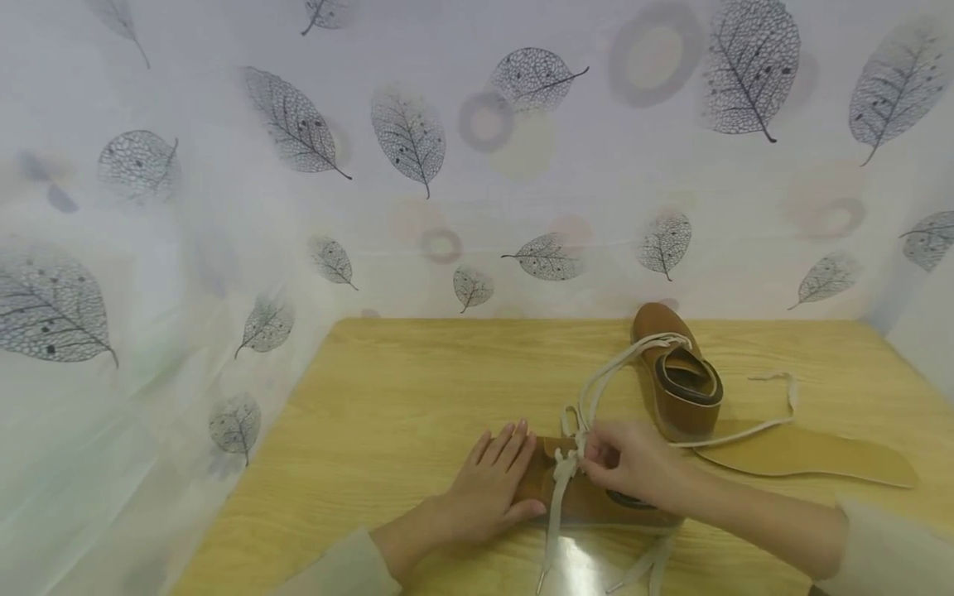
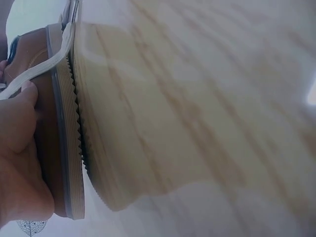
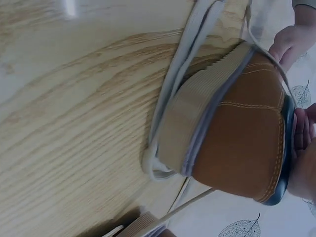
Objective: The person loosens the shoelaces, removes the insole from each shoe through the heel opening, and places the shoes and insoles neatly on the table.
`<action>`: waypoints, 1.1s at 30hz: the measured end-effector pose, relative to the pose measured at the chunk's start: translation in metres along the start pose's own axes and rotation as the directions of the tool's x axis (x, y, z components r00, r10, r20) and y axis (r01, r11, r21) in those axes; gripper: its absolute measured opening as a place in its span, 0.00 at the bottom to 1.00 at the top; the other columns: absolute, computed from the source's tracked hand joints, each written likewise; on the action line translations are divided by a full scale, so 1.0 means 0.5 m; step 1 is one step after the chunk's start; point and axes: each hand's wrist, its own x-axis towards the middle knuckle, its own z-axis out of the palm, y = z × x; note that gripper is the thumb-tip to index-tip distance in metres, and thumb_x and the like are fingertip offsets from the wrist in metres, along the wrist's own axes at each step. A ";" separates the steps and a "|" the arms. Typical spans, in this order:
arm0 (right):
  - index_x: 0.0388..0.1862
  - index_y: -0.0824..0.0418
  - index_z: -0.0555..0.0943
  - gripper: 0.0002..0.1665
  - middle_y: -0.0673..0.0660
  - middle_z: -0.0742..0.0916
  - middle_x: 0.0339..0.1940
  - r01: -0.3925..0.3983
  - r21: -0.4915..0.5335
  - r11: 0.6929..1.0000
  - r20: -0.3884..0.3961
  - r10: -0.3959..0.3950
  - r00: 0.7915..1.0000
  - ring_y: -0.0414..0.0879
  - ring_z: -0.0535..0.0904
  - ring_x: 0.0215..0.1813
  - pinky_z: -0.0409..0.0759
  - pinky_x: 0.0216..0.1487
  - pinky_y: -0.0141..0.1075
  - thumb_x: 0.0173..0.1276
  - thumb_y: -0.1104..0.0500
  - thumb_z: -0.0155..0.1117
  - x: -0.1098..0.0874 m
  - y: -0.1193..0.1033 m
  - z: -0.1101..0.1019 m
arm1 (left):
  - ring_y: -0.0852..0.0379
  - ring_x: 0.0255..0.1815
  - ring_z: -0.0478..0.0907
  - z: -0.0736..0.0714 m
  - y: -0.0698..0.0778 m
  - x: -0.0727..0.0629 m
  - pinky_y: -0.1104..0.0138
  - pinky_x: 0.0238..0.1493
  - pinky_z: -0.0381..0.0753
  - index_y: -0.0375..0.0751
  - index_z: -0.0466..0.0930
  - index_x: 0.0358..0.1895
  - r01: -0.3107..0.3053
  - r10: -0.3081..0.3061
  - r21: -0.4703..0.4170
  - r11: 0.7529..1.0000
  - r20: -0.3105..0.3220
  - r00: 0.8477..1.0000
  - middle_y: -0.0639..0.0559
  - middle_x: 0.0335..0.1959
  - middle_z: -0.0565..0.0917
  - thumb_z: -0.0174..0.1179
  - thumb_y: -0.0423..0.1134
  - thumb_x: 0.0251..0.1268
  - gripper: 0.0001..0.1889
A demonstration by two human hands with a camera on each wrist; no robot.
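A brown shoe (image 1: 581, 505) with a ridged pale sole lies before me, toe to the left. My left hand (image 1: 484, 488) rests on its toe with the fingers extended; the left wrist view shows the thumb against the side of the shoe (image 2: 47, 118). At the tongue, my right hand (image 1: 641, 468) pinches the off-white shoelace (image 1: 565, 468) with curled fingers, close to a knotted part. One lace end hangs over the near side. In the right wrist view the heel of the shoe (image 3: 242, 143) shows, and the right fingers (image 3: 302, 131) are partly hidden behind the collar.
A second brown shoe (image 1: 681, 389) stands behind to the right, its long laces trailing across the table. Beside it lies a flat tan insole (image 1: 820, 454). The wooden table (image 1: 387, 381) meets a leaf-patterned white curtain (image 1: 462, 223) at the back and left.
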 end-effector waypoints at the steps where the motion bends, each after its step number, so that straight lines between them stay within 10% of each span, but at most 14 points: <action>1: 0.23 0.54 0.74 0.14 0.41 0.79 0.19 0.065 -0.012 0.998 -0.012 -0.065 0.998 0.26 0.70 0.22 0.73 0.19 0.23 0.51 0.71 0.67 -0.005 0.005 0.001 | 0.42 0.77 0.41 0.000 0.000 0.000 0.47 0.73 0.47 0.34 0.44 0.74 -0.003 0.003 -0.004 1.000 0.002 1.000 0.37 0.76 0.42 0.28 0.66 0.70 0.43; 4: 0.23 0.54 0.75 0.14 0.42 0.79 0.19 0.122 -0.034 0.992 -0.032 -0.123 0.992 0.25 0.70 0.23 0.72 0.19 0.22 0.51 0.70 0.69 -0.013 0.011 0.000 | 0.42 0.77 0.41 0.000 0.000 0.002 0.47 0.73 0.47 0.34 0.44 0.74 -0.009 0.009 -0.005 1.000 0.004 1.000 0.37 0.76 0.42 0.30 0.65 0.70 0.42; 11: 0.20 0.53 0.75 0.18 0.40 0.77 0.15 -0.280 -0.131 0.951 -0.039 0.277 0.960 0.28 0.68 0.18 0.71 0.18 0.26 0.52 0.45 0.73 -0.008 -0.024 -0.003 | 0.42 0.77 0.40 -0.004 0.001 0.002 0.47 0.73 0.45 0.35 0.43 0.75 -0.008 0.008 -0.012 1.000 0.016 1.000 0.38 0.76 0.40 0.29 0.65 0.70 0.42; 14: 0.21 0.54 0.75 0.15 0.40 0.78 0.16 -0.290 -0.192 0.937 -0.051 0.286 0.957 0.29 0.68 0.18 0.71 0.18 0.26 0.56 0.50 0.72 -0.002 -0.034 0.004 | 0.42 0.77 0.41 -0.004 0.001 0.001 0.47 0.73 0.46 0.35 0.44 0.75 -0.003 0.003 -0.002 1.000 0.006 1.000 0.38 0.76 0.41 0.27 0.66 0.69 0.43; 21: 0.24 0.54 0.75 0.12 0.41 0.79 0.20 0.018 -0.156 0.988 -0.063 -0.028 0.998 0.27 0.70 0.23 0.72 0.21 0.21 0.52 0.68 0.68 -0.001 -0.019 0.018 | 0.43 0.76 0.43 0.002 0.001 0.004 0.49 0.73 0.46 0.36 0.45 0.75 0.013 -0.012 0.014 1.000 -0.004 1.000 0.39 0.76 0.43 0.29 0.66 0.70 0.42; 23: 0.26 0.54 0.74 0.11 0.41 0.77 0.22 0.243 -0.188 0.952 -0.019 -0.250 0.968 0.28 0.68 0.25 0.70 0.25 0.19 0.56 0.68 0.64 -0.006 0.001 0.018 | 0.43 0.77 0.43 0.003 0.003 0.005 0.49 0.73 0.47 0.36 0.45 0.75 0.024 -0.024 0.014 1.000 0.005 1.000 0.39 0.77 0.42 0.30 0.66 0.70 0.42; 26: 0.26 0.53 0.72 0.07 0.41 0.74 0.23 0.468 -0.327 0.821 0.001 -0.495 0.869 0.29 0.66 0.26 0.67 0.27 0.15 0.63 0.62 0.57 -0.013 0.025 0.020 | 0.43 0.76 0.43 0.001 0.006 0.006 0.49 0.73 0.47 0.36 0.45 0.75 0.033 -0.033 0.024 0.999 0.012 0.999 0.39 0.76 0.42 0.31 0.66 0.70 0.42; 28: 0.26 0.54 0.72 0.12 0.42 0.74 0.23 0.480 -0.422 0.769 -0.012 -0.534 0.845 0.29 0.65 0.26 0.66 0.27 0.15 0.71 0.52 0.53 -0.015 0.029 0.021 | 0.43 0.76 0.43 0.000 0.008 0.007 0.48 0.73 0.47 0.35 0.45 0.74 0.034 -0.034 0.027 0.999 0.010 0.999 0.39 0.76 0.43 0.31 0.66 0.69 0.42; 33: 0.25 0.55 0.73 0.18 0.42 0.76 0.21 0.294 -0.501 0.814 -0.137 -0.409 0.902 0.30 0.66 0.24 0.65 0.22 0.16 0.68 0.45 0.59 -0.016 0.015 0.032 | 0.42 0.76 0.43 0.000 0.010 0.007 0.48 0.73 0.47 0.35 0.44 0.74 0.035 -0.035 0.023 0.999 0.003 0.999 0.38 0.76 0.44 0.30 0.66 0.69 0.43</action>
